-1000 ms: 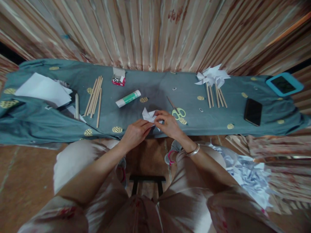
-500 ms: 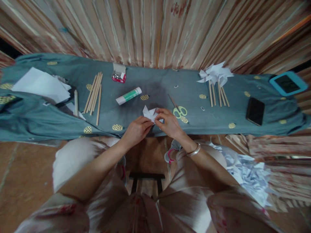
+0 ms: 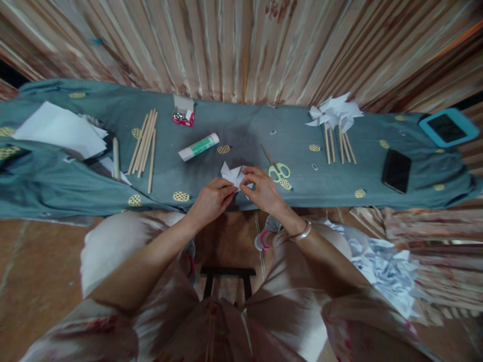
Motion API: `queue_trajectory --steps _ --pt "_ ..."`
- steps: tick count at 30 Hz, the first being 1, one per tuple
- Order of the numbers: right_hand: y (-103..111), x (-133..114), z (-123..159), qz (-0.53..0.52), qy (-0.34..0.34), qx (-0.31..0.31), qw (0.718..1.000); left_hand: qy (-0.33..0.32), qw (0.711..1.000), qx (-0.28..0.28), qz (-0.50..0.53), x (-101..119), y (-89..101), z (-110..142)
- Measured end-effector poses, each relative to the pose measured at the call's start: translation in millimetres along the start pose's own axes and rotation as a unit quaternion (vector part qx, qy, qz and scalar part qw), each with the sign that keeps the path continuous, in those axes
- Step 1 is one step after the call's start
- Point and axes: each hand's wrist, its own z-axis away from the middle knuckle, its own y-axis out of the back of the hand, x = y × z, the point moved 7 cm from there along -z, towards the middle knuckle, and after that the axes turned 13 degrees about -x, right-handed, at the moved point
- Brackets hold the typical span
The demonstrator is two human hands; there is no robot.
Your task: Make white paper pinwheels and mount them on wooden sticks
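A small folded white paper piece (image 3: 231,174) lies on the grey-blue cloth (image 3: 245,130) near the table's front edge. My left hand (image 3: 210,200) pinches its near side with closed fingers. My right hand (image 3: 264,190), a bangle on its wrist, pinches the paper's right side with curled fingers. Yellow-handled scissors (image 3: 277,170) lie just right of my right hand. A glue stick (image 3: 198,147) lies behind and to the left of the paper.
Wooden sticks (image 3: 144,143) and a small red box (image 3: 183,115) lie at the left middle, white sheets (image 3: 60,129) far left. Finished paper pinwheels on sticks (image 3: 335,120), a black phone (image 3: 396,171) and a blue-cased tablet (image 3: 448,127) sit right. Crumpled paper scraps (image 3: 385,269) lie by my right knee.
Both hands stay pinched on the paper piece with only slight finger shifts. The view has drifted a little, so everything sits slightly higher in the picture.
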Motion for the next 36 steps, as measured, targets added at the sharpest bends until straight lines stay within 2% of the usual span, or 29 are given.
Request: queue_trajectory --steps 19,27,36 --pt "-0.8 -0.5 0.5 -0.001 -0.010 -0.009 1.000 0.016 1.000 0.004 0.007 -6.4 -2.9 -0.6" --pt "-0.8 -0.2 2.9 0.003 0.026 -0.027 0.999 0.022 1.000 0.003 0.020 -7.6 -3.4 -0.5" --pt "-1.8 2.4 3.5 0.011 0.034 -0.039 0.999 0.030 0.999 0.001 0.019 -7.2 -2.1 -1.0"
